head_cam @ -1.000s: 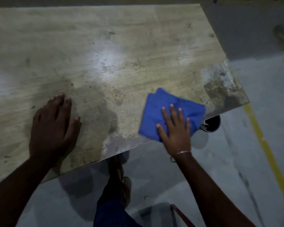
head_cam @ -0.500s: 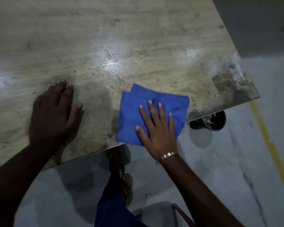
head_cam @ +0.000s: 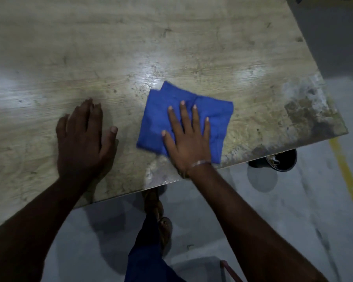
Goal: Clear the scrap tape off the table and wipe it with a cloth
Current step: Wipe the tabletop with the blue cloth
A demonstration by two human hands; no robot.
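Observation:
A folded blue cloth (head_cam: pixel 218 117) lies flat on the worn wooden table (head_cam: pixel 130 47), near its front edge. My right hand (head_cam: pixel 189 139) presses on the cloth with fingers spread, covering its lower middle. My left hand (head_cam: pixel 84 139) rests palm down on the bare tabletop to the left of the cloth, fingers together, holding nothing. No scrap tape shows on the table.
A black round container (head_cam: pixel 281 163) stands on the grey floor just under the table's front right edge. A stained, peeling patch (head_cam: pixel 308 106) marks the right corner. A yellow floor line (head_cam: pixel 346 176) runs at right. My sandalled foot (head_cam: pixel 163 226) is below the table edge.
My right hand has slid the blue cloth leftward along the front edge and further onto the table. My left hand has stayed planted on the tabletop.

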